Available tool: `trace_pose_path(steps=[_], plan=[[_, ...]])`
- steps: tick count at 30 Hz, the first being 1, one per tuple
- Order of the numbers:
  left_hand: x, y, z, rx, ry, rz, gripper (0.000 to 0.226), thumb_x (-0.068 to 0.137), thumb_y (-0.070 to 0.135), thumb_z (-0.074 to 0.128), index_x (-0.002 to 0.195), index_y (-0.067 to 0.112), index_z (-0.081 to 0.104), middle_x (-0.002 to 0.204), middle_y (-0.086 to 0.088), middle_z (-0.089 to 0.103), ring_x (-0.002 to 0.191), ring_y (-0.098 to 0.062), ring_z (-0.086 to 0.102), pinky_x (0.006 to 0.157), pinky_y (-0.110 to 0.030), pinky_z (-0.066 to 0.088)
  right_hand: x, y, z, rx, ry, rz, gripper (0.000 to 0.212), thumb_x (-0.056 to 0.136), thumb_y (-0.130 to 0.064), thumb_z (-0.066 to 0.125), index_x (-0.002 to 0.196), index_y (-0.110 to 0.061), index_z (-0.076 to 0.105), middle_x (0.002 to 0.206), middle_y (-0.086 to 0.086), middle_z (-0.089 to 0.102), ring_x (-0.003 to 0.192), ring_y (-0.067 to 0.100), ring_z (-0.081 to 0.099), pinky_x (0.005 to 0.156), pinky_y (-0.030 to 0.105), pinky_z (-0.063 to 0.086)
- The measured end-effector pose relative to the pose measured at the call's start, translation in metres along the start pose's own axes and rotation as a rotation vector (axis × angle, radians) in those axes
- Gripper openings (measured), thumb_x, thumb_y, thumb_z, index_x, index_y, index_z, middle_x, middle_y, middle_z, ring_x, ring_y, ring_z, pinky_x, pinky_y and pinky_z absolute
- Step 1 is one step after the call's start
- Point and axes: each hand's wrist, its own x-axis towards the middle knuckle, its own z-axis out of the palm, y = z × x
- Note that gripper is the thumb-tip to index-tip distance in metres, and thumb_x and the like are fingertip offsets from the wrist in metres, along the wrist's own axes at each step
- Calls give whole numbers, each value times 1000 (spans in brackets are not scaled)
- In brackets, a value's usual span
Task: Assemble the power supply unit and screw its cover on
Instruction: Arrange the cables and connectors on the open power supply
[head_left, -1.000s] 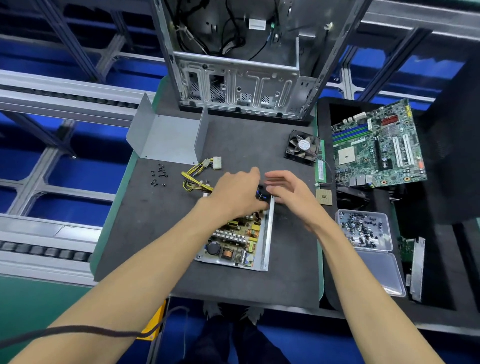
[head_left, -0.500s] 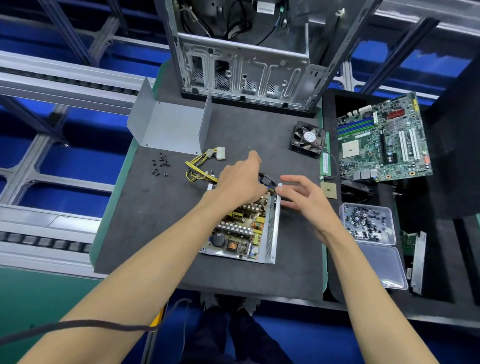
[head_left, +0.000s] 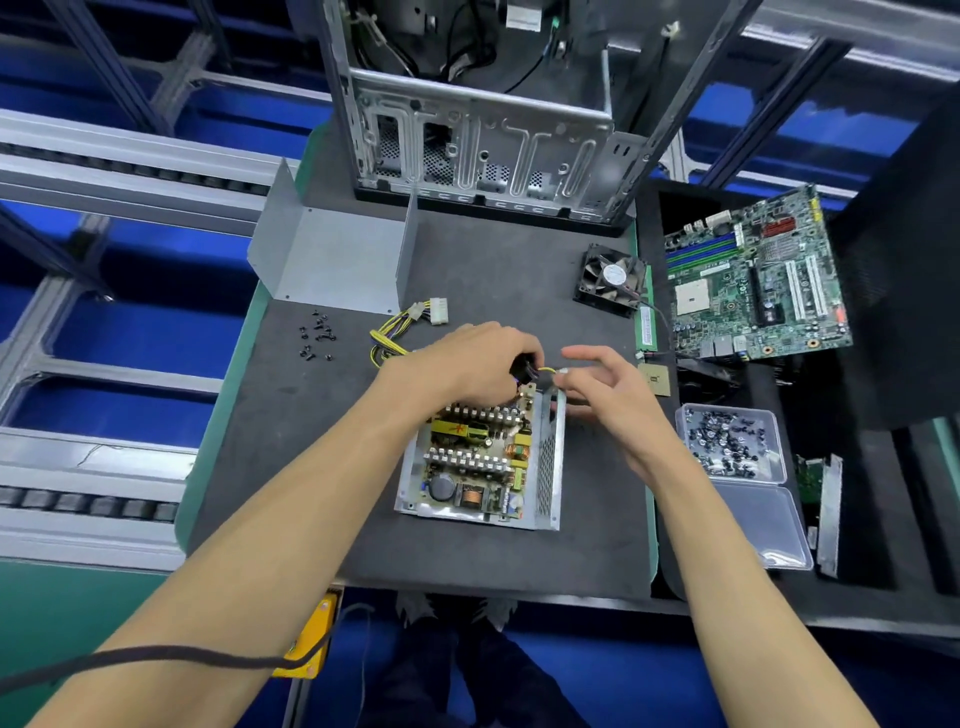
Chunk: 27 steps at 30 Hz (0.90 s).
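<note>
The open power supply unit (head_left: 480, 462) lies on the dark mat, its circuit board bare and a perforated metal wall on its right side. My left hand (head_left: 467, 364) grips a small black part (head_left: 522, 370) at the unit's far corner. My right hand (head_left: 608, 395) pinches a small white and yellow wire end (head_left: 558, 372) right beside that part. A yellow cable bundle with white plugs (head_left: 410, 325) trails off to the far left. The grey bent metal cover (head_left: 337, 260) stands apart at the back left. Several small black screws (head_left: 317, 340) lie left of the cables.
An open computer case (head_left: 483, 135) stands at the back of the mat (head_left: 311, 467). A black fan (head_left: 610, 280), a memory stick (head_left: 645, 330) and a processor chip (head_left: 653, 379) lie to the right. Further right are a motherboard (head_left: 753, 280) and a clear screw box (head_left: 732, 441) with its lid open.
My right hand has drawn in towards the unit's far corner and now pinches the wire end. My left hand stays on the black part there. The camera has moved closer.
</note>
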Motion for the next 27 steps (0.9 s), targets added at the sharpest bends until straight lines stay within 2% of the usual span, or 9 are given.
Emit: trace_pose_path(steps=[3,5,7,10,13,16,18,23,27], plan=[[-5,-9,-4,-39,-23,87,43,88,1,50,117,31,62,84,19,49,97,-15,49,81,-32,33,0,-1,1,-8,-2,3,27,89,-6,72,114,-16,69,85,2,77,86,15,74,67,21,57],[-9,-11,-4,-47,-32,97,42,89,1,47,111,34,61,83,16,45,83,-7,43,75,-32,29,1,-1,1,-11,-1,12,24,88,-7,73,109,-17,71,87,4,76,87,17,73,67,22,57],[-11,-10,-2,-17,-53,99,41,88,2,44,106,36,59,86,8,49,84,-9,42,77,-35,31,1,-1,1,-14,0,19,21,87,-9,74,107,-17,73,90,6,75,88,19,73,67,22,57],[-7,2,2,85,-110,125,41,86,1,40,98,38,54,99,3,62,104,-21,42,90,-38,33,0,-1,2,-16,7,22,21,87,-10,73,107,-15,73,98,13,76,93,21,74,68,21,57],[-3,14,7,186,-161,115,41,88,2,42,114,30,55,112,-2,60,115,-23,40,92,-37,28,-1,-2,2,-6,10,21,22,88,-9,71,110,-13,72,104,16,76,98,23,74,69,21,57],[-5,14,5,52,-245,54,37,98,12,41,133,23,43,111,-3,57,114,-28,48,96,-41,32,-4,-3,1,33,-2,33,24,88,-10,73,112,-11,71,103,13,77,97,20,75,70,21,58],[-6,12,4,-52,-213,16,40,102,24,46,140,20,33,112,-3,58,108,-31,56,94,-41,40,-5,-1,0,69,-11,43,25,88,-11,75,113,-10,71,103,13,78,98,19,76,71,21,58],[0,15,5,-84,-109,-41,34,94,31,67,118,8,61,113,-13,71,105,-30,64,90,-39,51,-6,-1,-1,121,-22,59,27,87,-11,77,114,-10,70,101,9,76,95,15,75,72,21,57],[7,18,8,-19,-151,-67,25,94,36,63,85,13,67,77,-4,63,80,-28,58,75,-36,43,-6,-1,-1,126,-23,57,30,86,-10,78,115,-9,70,103,13,75,94,17,75,72,21,58]])
